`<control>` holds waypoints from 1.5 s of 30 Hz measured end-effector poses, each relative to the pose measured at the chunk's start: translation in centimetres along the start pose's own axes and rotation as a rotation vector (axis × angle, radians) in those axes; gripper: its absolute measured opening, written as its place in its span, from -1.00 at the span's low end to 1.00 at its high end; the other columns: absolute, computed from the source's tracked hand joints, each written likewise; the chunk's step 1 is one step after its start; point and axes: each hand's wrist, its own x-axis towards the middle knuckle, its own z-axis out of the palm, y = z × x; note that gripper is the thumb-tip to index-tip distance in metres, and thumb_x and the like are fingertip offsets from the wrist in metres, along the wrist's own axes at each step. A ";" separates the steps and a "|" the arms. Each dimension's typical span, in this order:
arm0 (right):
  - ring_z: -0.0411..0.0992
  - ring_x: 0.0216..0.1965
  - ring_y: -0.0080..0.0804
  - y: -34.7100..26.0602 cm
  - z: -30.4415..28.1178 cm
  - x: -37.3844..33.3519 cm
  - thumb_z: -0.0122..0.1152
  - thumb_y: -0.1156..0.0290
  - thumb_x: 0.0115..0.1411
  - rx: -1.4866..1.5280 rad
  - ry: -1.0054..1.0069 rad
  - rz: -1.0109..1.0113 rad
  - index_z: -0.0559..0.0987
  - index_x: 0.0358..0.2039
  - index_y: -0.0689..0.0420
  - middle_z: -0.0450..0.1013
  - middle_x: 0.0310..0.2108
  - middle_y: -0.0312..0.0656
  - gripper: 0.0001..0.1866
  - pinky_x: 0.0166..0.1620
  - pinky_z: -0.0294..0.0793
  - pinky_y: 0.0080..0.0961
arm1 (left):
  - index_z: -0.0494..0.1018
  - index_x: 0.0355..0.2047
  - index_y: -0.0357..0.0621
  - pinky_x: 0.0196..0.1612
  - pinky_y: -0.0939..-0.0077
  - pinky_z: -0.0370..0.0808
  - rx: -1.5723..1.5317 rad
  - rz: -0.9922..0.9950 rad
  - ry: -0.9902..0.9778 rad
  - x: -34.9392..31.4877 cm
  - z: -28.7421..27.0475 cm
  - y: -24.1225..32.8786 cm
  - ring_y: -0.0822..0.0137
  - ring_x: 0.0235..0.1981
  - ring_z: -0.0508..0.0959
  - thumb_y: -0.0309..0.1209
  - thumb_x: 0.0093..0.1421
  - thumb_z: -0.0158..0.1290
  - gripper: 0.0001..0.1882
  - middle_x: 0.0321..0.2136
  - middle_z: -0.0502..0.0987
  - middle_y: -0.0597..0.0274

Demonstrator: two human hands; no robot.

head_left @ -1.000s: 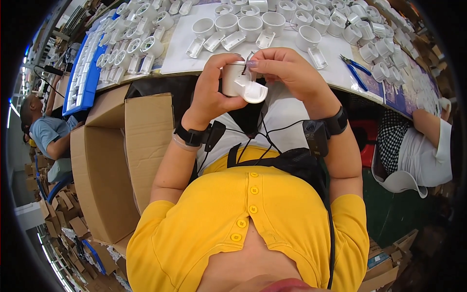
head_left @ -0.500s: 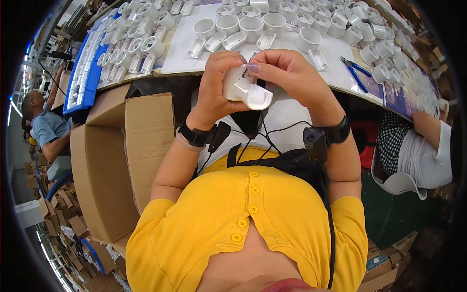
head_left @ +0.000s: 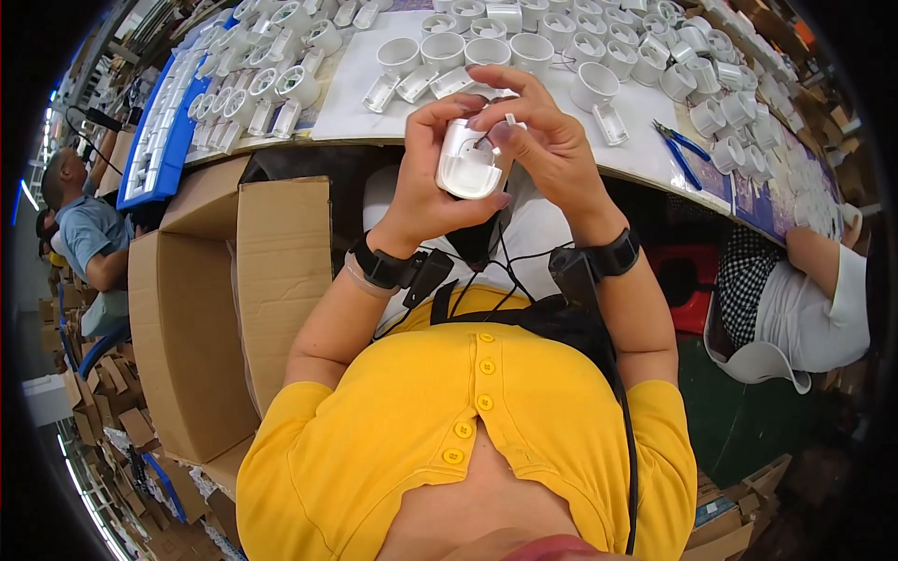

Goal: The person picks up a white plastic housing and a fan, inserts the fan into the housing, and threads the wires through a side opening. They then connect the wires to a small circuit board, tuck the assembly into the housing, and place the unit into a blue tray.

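My left hand [head_left: 421, 168] is wrapped round a white plastic housing [head_left: 468, 173], with the thumb and fingers on its left side and under it. The housing is held above my lap in front of the table edge, its hollow side showing. A short dark wire [head_left: 483, 143] is visible at its upper part. My right hand [head_left: 547, 140] is bent in at the housing's right side. Its thumb and fingers pinch a small white plastic piece [head_left: 512, 120], partly hidden by the fingers. Several white round cups [head_left: 486, 58] with attached white pieces stand on the table beyond my hands.
Blue-handled pliers [head_left: 681, 154] lie on the table [head_left: 645, 140] at the right. A blue tray [head_left: 154, 154] of white parts is at the left. An open cardboard box [head_left: 192, 346] stands by my left arm. Other people sit at left [head_left: 94, 229] and right [head_left: 809, 304].
The housing has turned so its hollow side shows, and the curved white part over its lower end has moved away. My right hand's fingers have lifted and spread somewhat.
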 end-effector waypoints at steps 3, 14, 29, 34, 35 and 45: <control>0.27 0.07 -0.40 -0.4 -0.1 -0.1 0.12 0.36 0.25 0.032 0.047 -0.004 0.62 -0.33 0.20 0.31 0.08 -0.14 -0.81 0.10 0.22 -0.48 | 0.08 0.07 -0.15 0.16 0.36 0.26 -0.053 -0.142 -0.037 -0.1 0.0 0.1 0.27 0.09 0.30 -0.51 -0.21 0.35 -0.13 0.03 0.26 0.10; 0.32 0.02 -0.43 -0.2 -0.3 0.3 0.04 0.33 0.30 0.213 0.116 0.280 0.60 -0.32 0.26 0.40 -0.06 -0.17 -0.74 0.08 0.26 -0.53 | -0.07 0.22 -0.11 0.04 0.37 0.41 0.019 -0.416 -0.148 0.3 0.3 0.7 0.27 0.06 0.36 -0.45 -0.19 0.35 0.03 0.05 0.26 0.08; 0.43 -0.34 -0.61 1.7 -0.4 -0.1 -0.07 0.18 0.34 0.358 0.116 0.461 0.60 -0.27 0.24 0.52 -0.35 -0.25 -0.61 -0.25 0.43 -0.66 | -0.22 0.25 -0.21 0.00 0.41 0.43 0.340 -0.456 0.007 -0.1 2.1 -0.6 0.21 0.00 0.45 -0.34 -0.24 0.42 0.21 0.06 0.26 -0.06; 0.44 -0.35 -0.62 1.7 -0.5 0.0 0.09 0.32 0.22 0.378 0.123 0.503 0.60 -0.31 0.26 0.53 -0.37 -0.27 -0.74 -0.25 0.43 -0.67 | -0.12 0.23 -0.22 0.01 0.45 0.41 0.285 -0.525 -0.005 -0.1 2.3 -0.9 0.25 0.00 0.43 -0.33 -0.23 0.41 0.13 0.01 0.32 0.03; 0.44 -0.35 -0.62 1.6 -0.5 0.1 0.12 0.35 0.19 0.395 0.114 0.493 0.60 -0.32 0.26 0.53 -0.37 -0.27 -0.77 -0.25 0.43 -0.67 | -0.09 0.23 -0.22 0.01 0.46 0.40 0.276 -0.479 -0.001 -0.1 2.3 -1.1 0.27 0.01 0.42 -0.34 -0.23 0.41 0.11 0.00 0.33 0.06; 0.43 -0.35 -0.64 2.1 -0.6 0.1 0.15 0.42 0.14 0.389 0.125 0.448 0.61 -0.34 0.24 0.53 -0.38 -0.30 -0.83 -0.26 0.41 -0.70 | -0.04 0.21 -0.19 0.06 0.49 0.36 0.054 -0.537 0.021 0.2 2.3 -1.1 0.35 0.01 0.39 -0.38 -0.21 0.40 0.05 0.00 0.32 0.17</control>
